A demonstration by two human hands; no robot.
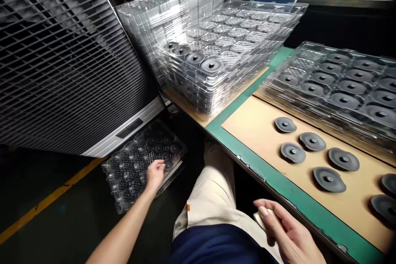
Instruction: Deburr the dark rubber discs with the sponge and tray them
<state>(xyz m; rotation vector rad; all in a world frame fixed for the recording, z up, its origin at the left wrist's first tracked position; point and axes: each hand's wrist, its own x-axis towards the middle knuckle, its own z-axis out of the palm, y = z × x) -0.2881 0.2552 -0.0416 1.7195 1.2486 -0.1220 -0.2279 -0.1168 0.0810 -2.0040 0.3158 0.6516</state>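
1. Left hand (pixel 155 173) is lowered to the clear plastic tray (pixel 123 181) on the floor beside the fan grille (pixel 62 57), fingers pinched around one small black disc in its near pocket.
2. Right hand (pixel 286 231) is held near the lap, loosely curled around a pale object that cannot be identified.
3. Picking from the floor tray is judged the step in hand.
4. Next, the disc must be lifted clear and carried to the tabletop (pixel 256 126), where rubber discs (pixel 312 141) are laid in rows.

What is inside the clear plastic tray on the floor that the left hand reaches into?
The floor tray holds a few dark round discs at its far end; the left hand covers one pocket there. The nearer pockets look empty, though glare obscures them.
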